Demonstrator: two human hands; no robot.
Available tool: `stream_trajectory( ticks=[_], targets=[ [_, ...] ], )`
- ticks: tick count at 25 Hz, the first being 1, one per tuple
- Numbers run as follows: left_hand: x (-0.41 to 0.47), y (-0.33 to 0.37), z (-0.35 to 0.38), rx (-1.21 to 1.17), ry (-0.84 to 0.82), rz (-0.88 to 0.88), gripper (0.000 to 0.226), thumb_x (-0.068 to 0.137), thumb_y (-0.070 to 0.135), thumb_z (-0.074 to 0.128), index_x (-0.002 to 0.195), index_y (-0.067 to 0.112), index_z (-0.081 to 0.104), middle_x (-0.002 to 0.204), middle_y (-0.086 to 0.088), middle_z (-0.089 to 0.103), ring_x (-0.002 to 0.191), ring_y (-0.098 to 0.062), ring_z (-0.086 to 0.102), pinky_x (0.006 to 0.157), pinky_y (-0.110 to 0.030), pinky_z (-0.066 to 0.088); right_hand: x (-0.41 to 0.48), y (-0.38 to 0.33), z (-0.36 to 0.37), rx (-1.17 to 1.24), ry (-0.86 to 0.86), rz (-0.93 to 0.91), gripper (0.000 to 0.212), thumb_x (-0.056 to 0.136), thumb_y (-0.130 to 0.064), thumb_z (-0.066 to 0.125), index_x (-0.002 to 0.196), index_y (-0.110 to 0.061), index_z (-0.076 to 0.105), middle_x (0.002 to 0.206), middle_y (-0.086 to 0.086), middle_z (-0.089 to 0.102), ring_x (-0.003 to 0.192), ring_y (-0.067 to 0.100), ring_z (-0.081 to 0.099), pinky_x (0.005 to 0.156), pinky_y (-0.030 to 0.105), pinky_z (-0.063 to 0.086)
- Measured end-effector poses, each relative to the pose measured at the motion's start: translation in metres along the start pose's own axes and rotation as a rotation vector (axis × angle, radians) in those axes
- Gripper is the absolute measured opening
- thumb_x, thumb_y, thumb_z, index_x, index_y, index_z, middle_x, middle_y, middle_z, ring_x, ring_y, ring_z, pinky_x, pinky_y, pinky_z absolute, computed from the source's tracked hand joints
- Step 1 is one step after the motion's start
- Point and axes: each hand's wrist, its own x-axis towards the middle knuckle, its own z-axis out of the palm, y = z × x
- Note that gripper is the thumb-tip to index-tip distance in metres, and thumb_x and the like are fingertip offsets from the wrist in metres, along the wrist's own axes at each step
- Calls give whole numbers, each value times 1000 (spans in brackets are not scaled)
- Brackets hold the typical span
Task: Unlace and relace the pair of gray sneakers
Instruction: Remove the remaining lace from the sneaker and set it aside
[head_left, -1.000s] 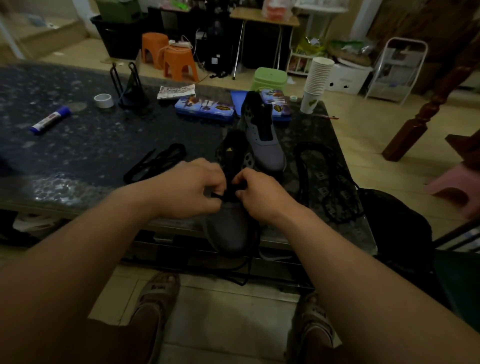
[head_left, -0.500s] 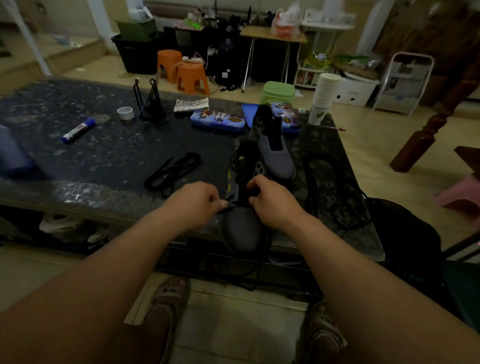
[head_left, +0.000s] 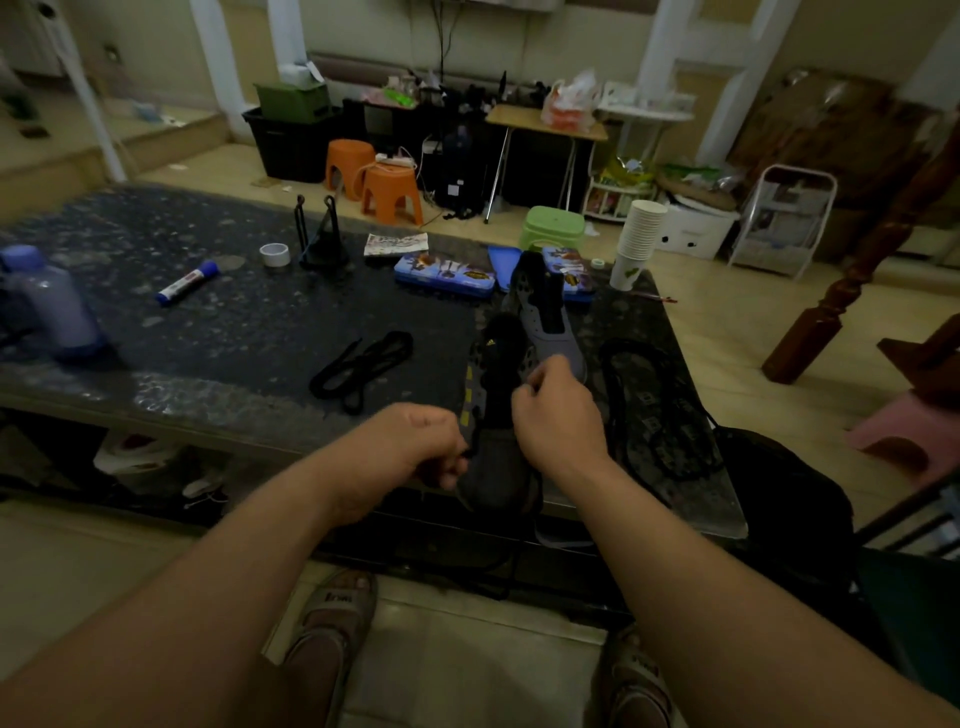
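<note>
Speckled dark stone tops the desk (head_left: 234, 322), the gray sneaker (head_left: 498, 473) at its front edge, left hand (head_left: 415, 441) and right hand (head_left: 558, 410) each in a narrow grip pinching the black lace (head_left: 469, 451), orange stools (head_left: 389, 195) beyond.

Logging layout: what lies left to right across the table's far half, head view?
Purple plastic bottle, blue-capped white marker, white tape roll, black wire stand, blue tin case, gray sneaker, stack of white paper cups.
</note>
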Motion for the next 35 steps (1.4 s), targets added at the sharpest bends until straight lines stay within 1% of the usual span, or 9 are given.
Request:
stream_trajectory(
  ticks=[4,8,15,18,23,25,28,31,35],
  targets=[
    [6,-11,2,166,-207,-37,20,94,10,64,76,12,72,85,-7,71,85,-16,63,84,-26,49,-4,-15,18,43,-328,64,41,97,-31,64,64,-6,63,61,6,58,60,23,54,59,35,42],
    [42,-27,3,48,248,-166,20,104,17,52,97,11,69,93,-12,66,81,-20,59,71,-31,48,-6,-4,19,331,-349,114,23,97,-24,66,78,-13,70,67,4,62,65,19,56,63,35,45],
    [78,-37,-1,176,191,-271,29,97,33,67,77,12,67,73,-14,68,67,-19,60,66,-28,48,-42,15,12,641,-662,-43,16,84,-32,69,77,-18,68,81,13,56,78,27,46,73,40,34],
    [70,-27,-3,45,153,-262,27,92,9,63,66,17,59,67,-9,53,61,-19,50,59,-28,43,-37,17,14,659,-546,59,19,85,-29,64,89,-12,71,85,9,63,84,25,57,75,36,43],
    [24,6,-28,-394,14,-127,32,88,3,49,63,14,65,101,-26,68,100,-33,68,98,-45,57,-12,7,16,891,-344,380,15,104,-9,44,101,-10,59,79,8,61,72,21,66,63,27,51],
    [22,-1,-38,-58,71,-153,13,87,14,59,77,9,65,106,-27,69,106,-37,67,99,-47,54,-6,14,11,778,-195,384,13,106,-12,46,102,-9,59,77,7,59,64,18,62,53,26,50],
    [39,-30,-27,823,395,-233,39,92,42,70,118,15,60,125,-18,56,116,-38,56,97,-41,47,3,40,3,304,-67,125,6,99,-16,61,101,-20,64,84,2,65,72,19,63,63,36,57],
    [56,-42,2,852,352,-16,34,87,47,74,103,25,55,108,-3,54,101,-27,57,87,-41,50,1,52,4,41,-186,-110,14,93,-24,73,104,-26,65,89,-2,61,78,9,58,68,25,46],
    [69,-42,13,839,233,-108,30,92,37,72,75,22,53,82,1,57,72,-16,55,59,-30,39,11,45,5,-11,-205,-86,16,92,-27,75,97,-24,61,92,-5,62,84,10,59,67,23,42]
  ],
)
